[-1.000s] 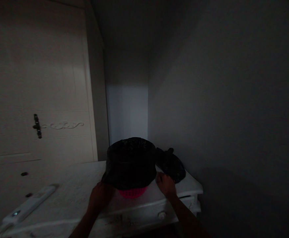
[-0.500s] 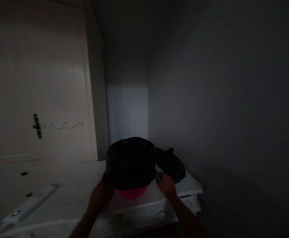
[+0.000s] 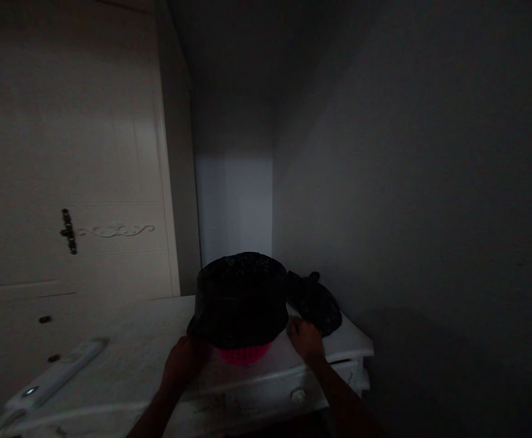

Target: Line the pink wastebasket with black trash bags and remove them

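A black plastic bag (image 3: 242,310) lines a round basket, its top turned down over the outside. Below the bag's lower edge shows the pink basket (image 3: 244,354), standing on a white dresser top. My left hand (image 3: 184,362) is closed at the bag's flared lower left corner; its fingertips are lost in the dark. On the other side my right hand (image 3: 306,340) has its fingers curled close against the bag's right edge. Whatever those fingers hold is hidden. Just behind that hand lies a second black plastic bag (image 3: 318,304), bunched up.
The white dresser (image 3: 142,340) stands against the grey wall (image 3: 430,213) and has a drawer knob (image 3: 298,396) in front. A long pale object (image 3: 60,371) lies at its left end. To the left rises a white wardrobe (image 3: 110,261) with a dark handle (image 3: 69,232). The light is dim.
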The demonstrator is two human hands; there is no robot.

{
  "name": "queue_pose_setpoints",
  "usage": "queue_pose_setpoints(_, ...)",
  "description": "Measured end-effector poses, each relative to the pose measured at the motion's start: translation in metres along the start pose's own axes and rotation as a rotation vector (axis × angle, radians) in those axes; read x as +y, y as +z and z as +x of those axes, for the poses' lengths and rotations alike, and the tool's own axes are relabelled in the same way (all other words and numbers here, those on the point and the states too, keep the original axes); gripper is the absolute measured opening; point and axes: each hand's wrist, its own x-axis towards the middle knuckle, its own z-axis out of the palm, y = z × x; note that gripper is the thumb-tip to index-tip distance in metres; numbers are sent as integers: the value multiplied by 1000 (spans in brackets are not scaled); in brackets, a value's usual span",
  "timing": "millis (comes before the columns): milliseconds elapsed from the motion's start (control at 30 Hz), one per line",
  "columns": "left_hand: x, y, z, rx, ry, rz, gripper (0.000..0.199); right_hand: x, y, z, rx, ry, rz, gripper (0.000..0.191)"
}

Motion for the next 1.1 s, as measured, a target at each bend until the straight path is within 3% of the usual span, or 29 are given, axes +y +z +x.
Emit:
queue_pose_setpoints(200, 0, 2, 1, -27, -10, 26, 37, 1, 2, 1, 6, -10, 4, 39)
queue_pose_setpoints(1100, -8, 12, 4, 90, 68, 99, 31, 7, 8, 3, 31, -31, 29, 39)
